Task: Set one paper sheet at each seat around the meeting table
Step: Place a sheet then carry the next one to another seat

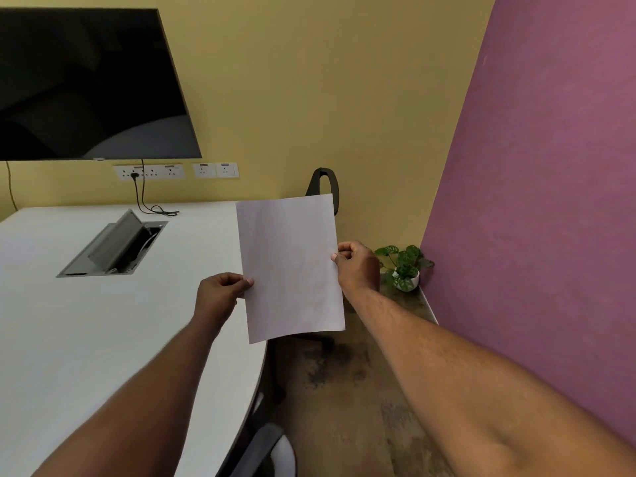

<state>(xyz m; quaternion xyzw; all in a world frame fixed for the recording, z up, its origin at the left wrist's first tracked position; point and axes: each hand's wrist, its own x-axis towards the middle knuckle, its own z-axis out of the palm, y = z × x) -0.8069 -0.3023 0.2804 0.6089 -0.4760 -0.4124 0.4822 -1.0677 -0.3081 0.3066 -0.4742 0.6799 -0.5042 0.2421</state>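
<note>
Gripping a blank paper sheet [290, 268] by its two long edges, the person holds it up in the air over the right edge of the white meeting table [86, 321]. The left hand [220, 294] pinches the sheet's left edge, thumb on top, and the right hand [356, 266] pinches the right edge a little higher (whether it is one sheet or several, I cannot tell). Behind the paper, the black back of a chair [321, 182] peeks above it. On the table, a cable box [117, 249] stands with its lid tipped up. A dark screen [89, 84] hangs on the yellow wall, and a small potted plant [404, 268] sits in the corner by the purple wall.
</note>
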